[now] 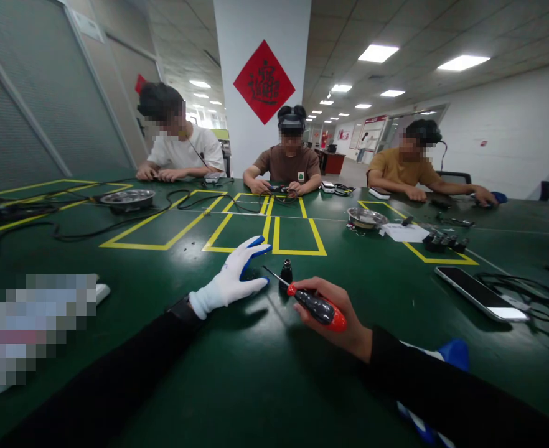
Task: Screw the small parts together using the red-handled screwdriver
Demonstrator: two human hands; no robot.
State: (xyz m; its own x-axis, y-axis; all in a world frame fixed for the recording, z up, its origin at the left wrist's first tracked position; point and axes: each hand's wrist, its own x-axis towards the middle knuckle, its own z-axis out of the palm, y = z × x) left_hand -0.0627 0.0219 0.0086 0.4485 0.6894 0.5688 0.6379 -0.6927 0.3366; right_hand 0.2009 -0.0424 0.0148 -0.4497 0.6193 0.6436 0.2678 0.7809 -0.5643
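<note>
My left hand (237, 274), in a white glove with blue fingertips, hovers over the green table with its fingers spread and nothing in them. My bare right hand (337, 305) is closed around the handle of a screwdriver (319, 308). Its handle is black and red, and its thin shaft points left toward the gloved palm. Just behind the shaft a small black cylindrical part (286, 270) stands upright on the table. The screwdriver overlaps its lower part in view, so I cannot tell whether they touch.
A phone (482, 292) and cables (526, 289) lie to the right. A blue-and-white glove (454, 354) is partly under my right sleeve. Metal bowls (368, 218) (129, 198), black parts (445, 241) and yellow tape outlines (302, 252) lie farther off. Three people sit across the table (162, 298).
</note>
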